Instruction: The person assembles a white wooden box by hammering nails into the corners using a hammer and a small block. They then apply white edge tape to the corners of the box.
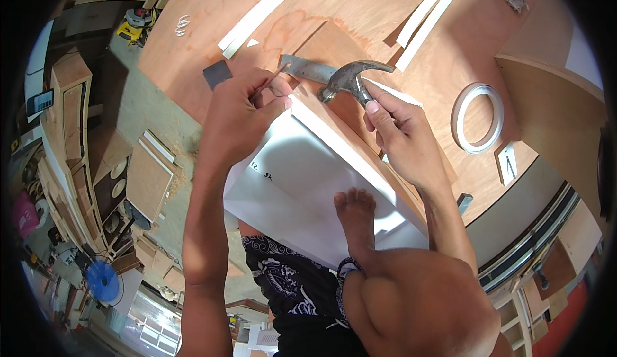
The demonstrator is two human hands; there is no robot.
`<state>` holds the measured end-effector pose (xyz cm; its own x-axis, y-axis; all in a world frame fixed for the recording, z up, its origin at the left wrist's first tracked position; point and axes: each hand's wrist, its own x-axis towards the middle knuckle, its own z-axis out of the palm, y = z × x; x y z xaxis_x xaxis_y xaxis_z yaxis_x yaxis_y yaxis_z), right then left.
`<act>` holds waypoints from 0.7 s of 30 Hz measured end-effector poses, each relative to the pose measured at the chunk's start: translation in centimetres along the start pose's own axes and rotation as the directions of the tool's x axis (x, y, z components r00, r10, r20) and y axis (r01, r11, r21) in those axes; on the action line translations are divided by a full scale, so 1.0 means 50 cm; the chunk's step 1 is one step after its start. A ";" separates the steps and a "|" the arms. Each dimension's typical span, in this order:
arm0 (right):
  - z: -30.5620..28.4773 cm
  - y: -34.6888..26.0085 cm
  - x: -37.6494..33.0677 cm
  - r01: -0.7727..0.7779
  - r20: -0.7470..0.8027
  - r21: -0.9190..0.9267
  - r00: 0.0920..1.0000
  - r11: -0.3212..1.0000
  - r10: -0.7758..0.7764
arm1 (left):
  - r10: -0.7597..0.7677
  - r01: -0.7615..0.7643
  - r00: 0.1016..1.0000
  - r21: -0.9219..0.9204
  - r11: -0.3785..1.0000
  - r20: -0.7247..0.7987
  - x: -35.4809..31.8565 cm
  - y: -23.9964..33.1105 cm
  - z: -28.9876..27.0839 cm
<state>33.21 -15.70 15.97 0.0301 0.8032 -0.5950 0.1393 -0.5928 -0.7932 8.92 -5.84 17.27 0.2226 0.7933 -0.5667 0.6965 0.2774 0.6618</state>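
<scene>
Steel claw hammer [350, 79] clamped short in right hand [402, 132] for control, left hand [241, 116] fingers pinching thin nail [273, 79] upright over white panel [302, 183], foot [355, 219] pinning it.

light: bright daylight, warm cast on the plywood table [321, 10]
source: cannot tell exactly, seems from my upper right
shadows: soft, my knee and foot [355, 210] darken the white panel [302, 183]
glare: white panel near blown out, hammer head [350, 77] shines
blur: slight on my left hand [241, 116]
distortion: fisheye, table edges bend, black vignette in corners
focus: centre sharp, rim clutter soft
</scene>
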 end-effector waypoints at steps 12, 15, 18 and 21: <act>0.003 0.005 0.002 -0.035 0.060 0.112 0.998 0.993 0.029 | 0.014 -0.018 0.998 -0.059 0.998 -0.067 -0.008 0.004 0.016; 0.004 0.003 0.000 -0.025 0.066 0.131 0.998 0.991 0.017 | 0.028 -0.031 0.997 -0.045 0.999 -0.065 -0.007 -0.001 0.018; 0.004 0.003 -0.001 -0.009 0.059 0.132 0.998 0.991 0.001 | -0.015 0.011 0.998 -0.063 0.998 -0.067 -0.008 -0.010 0.007; 0.009 0.007 0.001 -0.015 0.057 0.130 0.998 0.991 0.008 | 0.042 -0.054 0.993 -0.106 0.993 -0.111 -0.015 -0.030 0.011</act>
<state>32.80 -15.88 15.61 -0.0255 0.7939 -0.6075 0.0088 -0.6075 -0.7943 8.07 -7.16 16.43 0.1746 0.8595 -0.4804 0.6075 0.2899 0.7395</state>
